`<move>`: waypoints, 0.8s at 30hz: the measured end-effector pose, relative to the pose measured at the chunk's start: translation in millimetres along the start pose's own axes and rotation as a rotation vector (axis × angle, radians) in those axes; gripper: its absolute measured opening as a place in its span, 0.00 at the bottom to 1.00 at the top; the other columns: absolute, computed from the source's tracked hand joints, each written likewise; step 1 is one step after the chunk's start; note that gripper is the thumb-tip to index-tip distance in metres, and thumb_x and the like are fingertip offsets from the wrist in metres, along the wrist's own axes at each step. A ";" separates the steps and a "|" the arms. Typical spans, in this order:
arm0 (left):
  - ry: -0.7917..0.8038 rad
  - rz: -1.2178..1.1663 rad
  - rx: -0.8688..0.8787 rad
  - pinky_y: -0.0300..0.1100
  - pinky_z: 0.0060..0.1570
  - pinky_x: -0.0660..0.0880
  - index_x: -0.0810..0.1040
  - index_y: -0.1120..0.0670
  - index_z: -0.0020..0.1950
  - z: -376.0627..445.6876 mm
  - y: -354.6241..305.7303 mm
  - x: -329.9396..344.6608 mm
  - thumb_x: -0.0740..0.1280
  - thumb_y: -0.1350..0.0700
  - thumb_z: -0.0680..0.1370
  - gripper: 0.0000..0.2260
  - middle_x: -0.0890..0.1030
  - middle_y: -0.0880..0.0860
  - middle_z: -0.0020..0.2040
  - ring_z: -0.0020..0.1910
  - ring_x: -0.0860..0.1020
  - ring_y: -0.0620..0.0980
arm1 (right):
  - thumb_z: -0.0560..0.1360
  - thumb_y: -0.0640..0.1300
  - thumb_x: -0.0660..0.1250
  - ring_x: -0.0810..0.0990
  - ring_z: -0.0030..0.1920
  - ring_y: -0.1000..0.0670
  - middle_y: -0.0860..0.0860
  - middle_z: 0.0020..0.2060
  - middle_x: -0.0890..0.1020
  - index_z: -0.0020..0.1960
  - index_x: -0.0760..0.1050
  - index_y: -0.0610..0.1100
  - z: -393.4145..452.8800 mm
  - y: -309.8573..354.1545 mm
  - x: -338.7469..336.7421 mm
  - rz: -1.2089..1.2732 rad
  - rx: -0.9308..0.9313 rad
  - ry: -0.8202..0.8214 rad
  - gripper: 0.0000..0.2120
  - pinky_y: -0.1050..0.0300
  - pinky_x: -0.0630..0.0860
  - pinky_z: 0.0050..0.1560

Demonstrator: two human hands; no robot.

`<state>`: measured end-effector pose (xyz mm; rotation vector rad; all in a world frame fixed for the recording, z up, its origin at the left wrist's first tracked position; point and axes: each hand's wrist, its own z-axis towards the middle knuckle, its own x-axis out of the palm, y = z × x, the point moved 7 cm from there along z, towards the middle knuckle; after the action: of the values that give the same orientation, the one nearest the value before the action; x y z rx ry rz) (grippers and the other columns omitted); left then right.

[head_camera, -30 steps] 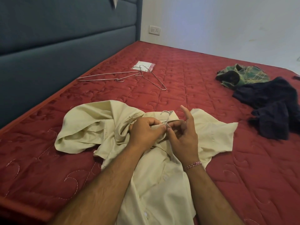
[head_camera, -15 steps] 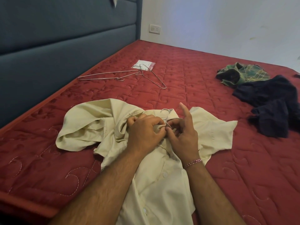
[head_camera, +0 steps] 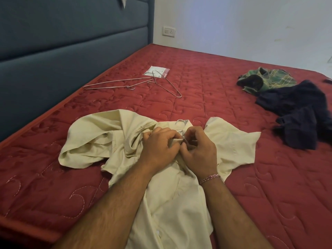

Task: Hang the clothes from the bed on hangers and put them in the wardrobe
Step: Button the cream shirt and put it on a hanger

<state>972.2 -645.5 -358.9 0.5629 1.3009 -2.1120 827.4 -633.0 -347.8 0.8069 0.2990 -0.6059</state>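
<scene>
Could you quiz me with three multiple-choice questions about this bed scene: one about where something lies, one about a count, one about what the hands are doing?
1. Where do the spare wire hangers lie?
A. beside the blue headboard
B. on the dark garment
C. under the cream shirt

2. How many garments are on the bed?
A. one
B. three
C. five

3. What are the hands doing?
A. resting flat on the mattress
B. lifting the plaid shirt
C. pinching the cream shirt at its collar

Answers:
1 A, they rest on the red quilt near the headboard.
2 B, cream shirt, green plaid shirt and dark garment.
3 C, left hand and right hand curl on the fabric just below a hanger hook.
</scene>
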 end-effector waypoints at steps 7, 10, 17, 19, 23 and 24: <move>0.027 -0.073 -0.035 0.50 0.59 0.61 0.79 0.42 0.43 0.6 3.4 -0.5 0.60 0.45 0.73 0.09 0.80 0.38 0.45 0.54 0.71 0.40 | 0.69 0.31 0.69 0.81 0.39 0.50 0.56 0.41 0.81 0.48 0.73 0.52 3.2 -0.7 4.7 0.132 0.014 0.047 0.18 0.46 0.81 0.39; 0.038 -0.103 -0.061 0.52 0.63 0.62 0.78 0.44 0.41 1.2 6.1 -2.4 0.61 0.46 0.74 0.07 0.80 0.39 0.44 0.54 0.72 0.42 | 0.70 0.29 0.69 0.83 0.44 0.49 0.56 0.45 0.82 0.53 0.75 0.53 3.8 0.0 6.1 0.232 0.030 0.117 0.21 0.48 0.83 0.44; 0.085 -0.133 -0.091 0.57 0.67 0.63 0.76 0.41 0.39 0.9 8.2 -2.1 0.60 0.47 0.74 0.07 0.80 0.38 0.44 0.54 0.74 0.43 | 0.72 0.31 0.74 0.83 0.41 0.47 0.51 0.42 0.83 0.56 0.77 0.48 2.4 -4.9 4.7 0.360 0.085 0.180 0.18 0.49 0.83 0.42; 0.110 -0.143 -0.091 0.58 0.67 0.63 0.77 0.40 0.38 1.7 8.2 -1.4 0.60 0.47 0.75 0.08 0.80 0.38 0.43 0.54 0.74 0.45 | 0.71 0.31 0.74 0.81 0.39 0.46 0.51 0.41 0.82 0.53 0.77 0.47 2.2 -4.0 5.3 0.343 0.064 0.176 0.16 0.51 0.81 0.40; 0.131 -0.126 -0.082 0.58 0.67 0.63 0.79 0.41 0.42 1.7 5.8 -0.6 0.60 0.45 0.76 0.09 0.81 0.38 0.44 0.55 0.75 0.45 | 0.70 0.29 0.73 0.81 0.38 0.50 0.54 0.41 0.81 0.50 0.77 0.46 2.0 -2.8 3.2 0.296 0.049 0.088 0.16 0.58 0.78 0.39; 0.125 -0.128 -0.081 0.58 0.67 0.63 0.79 0.41 0.43 1.9 6.1 -0.5 0.60 0.45 0.77 0.09 0.81 0.38 0.44 0.55 0.76 0.44 | 0.69 0.29 0.73 0.81 0.38 0.50 0.54 0.41 0.81 0.50 0.76 0.46 2.3 -2.9 2.9 0.296 0.059 0.069 0.16 0.59 0.78 0.39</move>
<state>976.6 -649.1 -361.7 0.5997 1.5219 -2.1446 828.0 -637.3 -349.4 0.9096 0.2195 -0.3112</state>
